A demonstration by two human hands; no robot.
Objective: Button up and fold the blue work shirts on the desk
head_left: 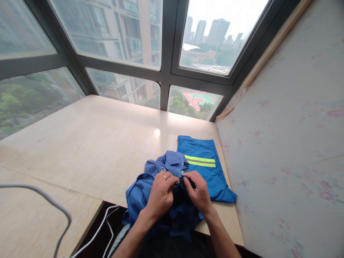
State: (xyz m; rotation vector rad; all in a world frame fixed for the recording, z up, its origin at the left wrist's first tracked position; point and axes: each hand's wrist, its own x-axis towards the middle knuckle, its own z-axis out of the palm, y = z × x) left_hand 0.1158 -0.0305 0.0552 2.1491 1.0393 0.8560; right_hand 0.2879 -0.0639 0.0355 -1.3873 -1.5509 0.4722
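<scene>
A crumpled blue work garment (139, 190) lies over the front edge of the wooden surface and hangs down toward my lap. My left hand (163, 190), with a ring on one finger, pinches a bit of its cloth. Close beside it, my right hand (197, 190) pinches the same garment, the fingertips of both hands nearly meeting. Small spots of yellow-green show between the fingers; the exact part they grip is hidden. Behind the right hand, a folded blue garment (200, 147) lies flat, with a yellow and grey reflective stripe (201, 161) across it.
The pale wooden surface (80, 143) runs to dark-framed windows (166, 43) at the back. A flower-patterned wall (285, 143) rises on the right. At the lower left, a thick grey cable (53, 202) arches over the surface, and thin white cables (100, 224) hang in a dark gap.
</scene>
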